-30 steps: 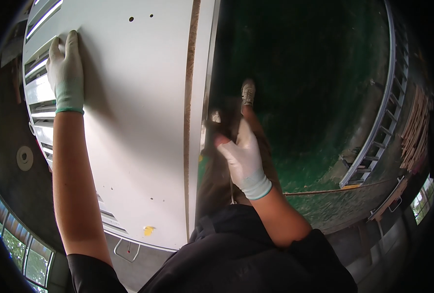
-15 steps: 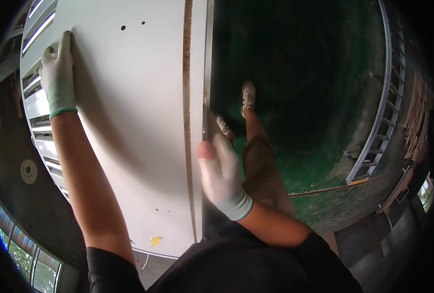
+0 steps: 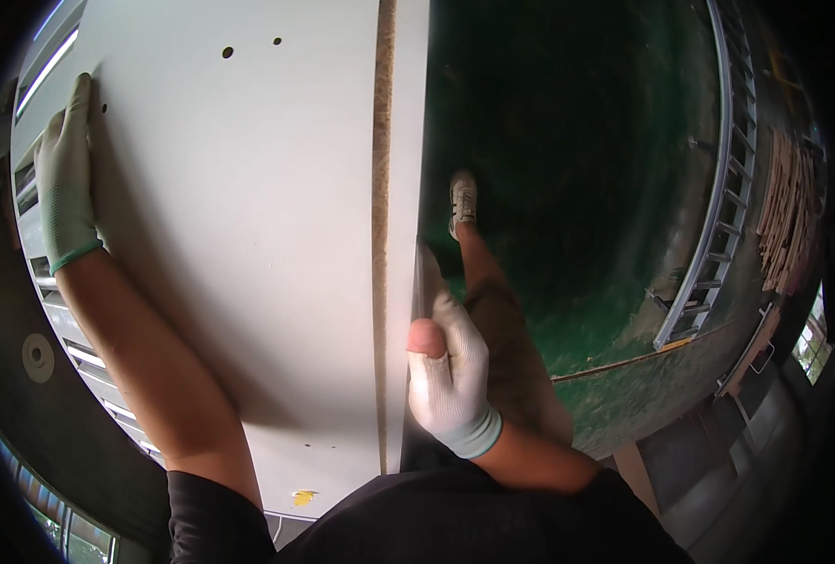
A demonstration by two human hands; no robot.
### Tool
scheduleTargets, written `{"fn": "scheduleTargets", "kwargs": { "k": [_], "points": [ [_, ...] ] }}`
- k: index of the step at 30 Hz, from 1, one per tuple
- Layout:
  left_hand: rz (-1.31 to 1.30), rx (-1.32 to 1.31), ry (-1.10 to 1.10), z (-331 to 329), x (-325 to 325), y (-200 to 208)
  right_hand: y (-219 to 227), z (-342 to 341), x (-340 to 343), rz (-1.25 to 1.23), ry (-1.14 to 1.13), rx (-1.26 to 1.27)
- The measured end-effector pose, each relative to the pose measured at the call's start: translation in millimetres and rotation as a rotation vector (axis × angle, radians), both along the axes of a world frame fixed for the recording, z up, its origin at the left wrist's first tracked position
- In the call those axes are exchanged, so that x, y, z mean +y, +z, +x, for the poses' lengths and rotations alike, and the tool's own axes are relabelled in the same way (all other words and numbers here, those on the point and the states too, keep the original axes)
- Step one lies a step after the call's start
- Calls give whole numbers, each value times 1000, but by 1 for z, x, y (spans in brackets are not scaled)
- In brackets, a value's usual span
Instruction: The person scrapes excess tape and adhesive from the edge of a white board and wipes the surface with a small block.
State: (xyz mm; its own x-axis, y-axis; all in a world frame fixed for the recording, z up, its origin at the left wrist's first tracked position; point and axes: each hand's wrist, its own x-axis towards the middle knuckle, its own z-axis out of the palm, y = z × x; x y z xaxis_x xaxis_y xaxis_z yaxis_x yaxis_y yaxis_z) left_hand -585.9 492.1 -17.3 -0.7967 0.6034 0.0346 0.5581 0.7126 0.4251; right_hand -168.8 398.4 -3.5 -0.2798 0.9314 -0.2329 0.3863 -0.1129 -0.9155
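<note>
A long white panel (image 3: 248, 207) with a bare brown chipboard-like groove (image 3: 383, 188) along its right side lies before me. My left hand (image 3: 68, 183), in a white glove with a green cuff, rests at the panel's far left edge, fingers stretched out. Beside the right edge, my right hand (image 3: 450, 371) is closed around a thin, flat, grey blade-like tool (image 3: 427, 277). Its kind is hard to make out, as the fingers hide most of it. The bare thumb tip pokes out of that glove. The tool lies along the panel's edge, seemingly touching it.
Small dark holes (image 3: 228, 53) and a yellow mark (image 3: 304, 498) show on the panel. White slats stand out past its left side. To the right are a green floor (image 3: 577, 235), a metal ladder (image 3: 723, 202) and a pile of wooden strips (image 3: 786, 211). My shoe (image 3: 464, 197) is on the floor.
My right hand has slid toward me along the panel's edge with the tool. My left hand sits farther left and slightly nearer. The whole view has shifted a little.
</note>
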Motion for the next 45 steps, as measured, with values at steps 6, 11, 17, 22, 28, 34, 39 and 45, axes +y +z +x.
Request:
{"fn": "scheduleTargets", "kwargs": {
  "k": [6, 11, 17, 22, 28, 34, 39, 45],
  "points": [
    [37, -79, -21, -11, 2, -2, -8, 7, 11, -53, 82, 114],
    [102, -80, -3, 6, -4, 5, -9, -7, 16, -111, -25, 251],
    [137, -85, -6, 31, -11, -6, -26, 5, 14, 66, 33, 179],
    [98, -12, -51, 9, -19, 2, -21, 5, 17, 61, 94, 216],
    [68, 22, -47, 9, -20, 7, -17, -7, 18, 31, 55, 249],
    [36, 24, 7, 46, -11, 6, -14, -10, 15, -38, -37, 278],
    [144, -135, -50, 9, -12, -5, -1, -4, -8, -424, -170, 313],
    [34, -114, -35, -1, -6, -5, 10, 10, -32, -369, -71, 305]
  ]
}}
